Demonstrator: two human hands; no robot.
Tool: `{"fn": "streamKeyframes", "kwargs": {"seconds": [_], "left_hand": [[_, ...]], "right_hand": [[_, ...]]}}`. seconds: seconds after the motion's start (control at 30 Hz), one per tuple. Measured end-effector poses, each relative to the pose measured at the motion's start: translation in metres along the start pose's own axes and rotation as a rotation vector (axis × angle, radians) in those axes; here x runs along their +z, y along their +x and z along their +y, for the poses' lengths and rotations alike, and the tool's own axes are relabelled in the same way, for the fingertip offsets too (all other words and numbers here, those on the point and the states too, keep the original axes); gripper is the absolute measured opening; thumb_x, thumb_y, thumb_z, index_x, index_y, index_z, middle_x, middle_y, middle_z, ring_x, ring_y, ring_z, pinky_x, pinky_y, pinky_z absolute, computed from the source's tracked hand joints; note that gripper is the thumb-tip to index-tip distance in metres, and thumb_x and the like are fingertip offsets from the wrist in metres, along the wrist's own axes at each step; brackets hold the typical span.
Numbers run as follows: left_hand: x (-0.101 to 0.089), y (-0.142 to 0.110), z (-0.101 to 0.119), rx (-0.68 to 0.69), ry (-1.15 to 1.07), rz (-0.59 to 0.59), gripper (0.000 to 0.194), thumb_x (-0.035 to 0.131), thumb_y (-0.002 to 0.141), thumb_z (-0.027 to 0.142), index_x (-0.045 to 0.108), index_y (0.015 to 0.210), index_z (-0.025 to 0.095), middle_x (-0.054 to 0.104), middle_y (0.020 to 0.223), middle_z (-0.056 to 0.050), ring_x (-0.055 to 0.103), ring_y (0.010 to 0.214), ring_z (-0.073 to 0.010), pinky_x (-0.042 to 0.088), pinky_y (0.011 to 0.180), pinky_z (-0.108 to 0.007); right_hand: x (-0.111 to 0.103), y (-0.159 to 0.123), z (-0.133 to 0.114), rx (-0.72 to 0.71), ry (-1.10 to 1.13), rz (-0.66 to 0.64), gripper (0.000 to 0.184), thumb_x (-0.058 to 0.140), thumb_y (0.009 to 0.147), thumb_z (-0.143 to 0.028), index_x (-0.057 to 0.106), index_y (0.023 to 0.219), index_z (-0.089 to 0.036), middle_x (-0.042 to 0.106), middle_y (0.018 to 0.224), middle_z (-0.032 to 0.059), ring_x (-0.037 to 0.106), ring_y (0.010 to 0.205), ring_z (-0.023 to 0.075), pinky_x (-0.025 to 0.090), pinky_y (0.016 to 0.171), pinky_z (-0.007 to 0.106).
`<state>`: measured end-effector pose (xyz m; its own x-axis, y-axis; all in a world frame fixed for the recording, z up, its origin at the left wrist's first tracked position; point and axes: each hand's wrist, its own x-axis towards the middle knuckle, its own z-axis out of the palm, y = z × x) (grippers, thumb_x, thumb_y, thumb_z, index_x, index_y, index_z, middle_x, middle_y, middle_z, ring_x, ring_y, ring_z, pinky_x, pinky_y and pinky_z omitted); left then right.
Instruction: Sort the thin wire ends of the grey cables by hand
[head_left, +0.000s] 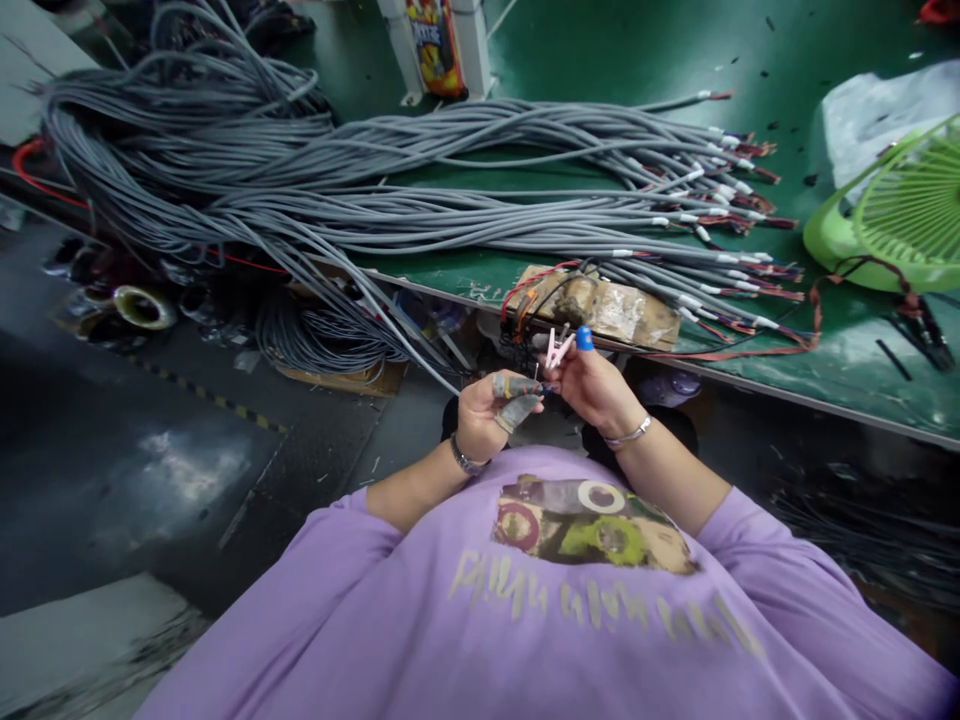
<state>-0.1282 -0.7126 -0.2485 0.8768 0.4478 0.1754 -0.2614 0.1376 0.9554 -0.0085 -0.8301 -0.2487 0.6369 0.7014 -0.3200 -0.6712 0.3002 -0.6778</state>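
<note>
My left hand (484,415), with grey coverings on its thumb and forefinger, is closed on the end of a grey cable (420,360). That cable runs down to it from the bundle on the bench. Thin dark wire ends (547,388) stick out past my left fingertips. My right hand (596,388), a blue cot on its thumb, pinches at these wires from the other side; its fingertips are partly hidden. A pink clip (559,348) shows right at my right fingers, but I cannot tell whether they hold it or it sits behind them.
Many grey cables (480,225) with white-banded, stripped ends lie across the green bench (600,50). A taped cardboard piece (600,305) sits on the front edge. A green fan (847,235) stands at right. Coiled cables (322,335) lie below the bench at left.
</note>
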Motion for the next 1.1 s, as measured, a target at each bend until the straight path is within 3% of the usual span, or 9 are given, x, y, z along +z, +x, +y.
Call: {"fn": "streamKeyframes", "kwargs": {"seconds": [0.27, 0.47, 0.57, 0.73, 0.9, 1.0, 1.1], "left_hand": [[0.007, 0.010, -0.010, -0.104, -0.110, 0.028, 0.033, 0.089, 0.062, 0.041, 0.074, 0.080, 0.017, 0.071, 0.077, -0.003, 0.069, 0.060, -0.0132, 0.059, 0.057, -0.024], [0.007, 0.010, -0.015, -0.079, -0.129, -0.047, 0.025, 0.086, 0.068, 0.035, 0.074, 0.083, 0.018, 0.071, 0.077, -0.002, 0.069, 0.060, -0.0125, 0.059, 0.057, -0.023], [0.006, 0.009, -0.017, -0.080, -0.150, -0.029, 0.025, 0.086, 0.068, 0.035, 0.074, 0.082, 0.018, 0.070, 0.076, -0.002, 0.068, 0.059, -0.0120, 0.058, 0.056, -0.023], [0.000, 0.001, -0.019, -0.167, -0.143, 0.040, 0.033, 0.088, 0.063, 0.041, 0.071, 0.078, 0.017, 0.071, 0.074, -0.002, 0.068, 0.059, -0.0141, 0.059, 0.056, -0.026], [-0.008, 0.001, -0.018, -0.287, -0.060, -0.069, 0.030, 0.086, 0.066, 0.036, 0.073, 0.085, 0.016, 0.075, 0.080, -0.005, 0.072, 0.073, -0.0163, 0.061, 0.071, -0.030], [-0.014, 0.006, -0.018, -0.322, 0.078, -0.146, 0.035, 0.087, 0.062, 0.028, 0.075, 0.093, 0.016, 0.077, 0.096, -0.010, 0.073, 0.087, -0.0187, 0.059, 0.085, -0.032], [-0.022, 0.012, -0.018, -0.286, 0.228, -0.171, 0.037, 0.086, 0.063, 0.025, 0.076, 0.098, 0.017, 0.076, 0.106, -0.011, 0.072, 0.094, -0.0195, 0.056, 0.089, -0.032]], "right_hand": [[0.011, 0.008, 0.005, -0.030, 0.031, 0.055, 0.053, 0.072, 0.070, -0.071, 0.060, 0.071, -0.020, 0.052, 0.056, -0.0040, 0.046, 0.050, 0.0090, 0.040, 0.048, 0.025], [0.016, 0.007, 0.005, -0.043, 0.061, 0.090, 0.052, 0.073, 0.069, -0.070, 0.058, 0.069, -0.020, 0.054, 0.056, -0.0032, 0.044, 0.049, 0.0100, 0.037, 0.047, 0.026], [0.015, 0.005, 0.005, 0.006, 0.086, 0.105, 0.054, 0.068, 0.071, -0.074, 0.061, 0.074, -0.021, 0.059, 0.062, -0.0021, 0.049, 0.053, 0.0112, 0.041, 0.050, 0.026], [0.003, 0.003, 0.005, 0.074, 0.111, 0.078, 0.058, 0.059, 0.074, -0.079, 0.063, 0.076, -0.021, 0.064, 0.068, 0.0002, 0.054, 0.058, 0.0123, 0.043, 0.053, 0.025], [-0.017, -0.003, 0.004, 0.093, 0.094, 0.134, 0.052, 0.072, 0.069, -0.071, 0.060, 0.072, -0.020, 0.066, 0.069, 0.0004, 0.054, 0.057, 0.0101, 0.044, 0.052, 0.022], [-0.030, -0.012, 0.001, 0.028, -0.004, 0.160, 0.048, 0.081, 0.064, -0.064, 0.063, 0.072, -0.020, 0.064, 0.066, -0.0006, 0.049, 0.053, 0.0085, 0.041, 0.050, 0.022], [-0.043, -0.027, -0.006, -0.082, -0.165, 0.092, 0.041, 0.083, 0.065, -0.057, 0.066, 0.069, -0.019, 0.059, 0.061, -0.0012, 0.036, 0.045, 0.0063, 0.030, 0.044, 0.023]]}}
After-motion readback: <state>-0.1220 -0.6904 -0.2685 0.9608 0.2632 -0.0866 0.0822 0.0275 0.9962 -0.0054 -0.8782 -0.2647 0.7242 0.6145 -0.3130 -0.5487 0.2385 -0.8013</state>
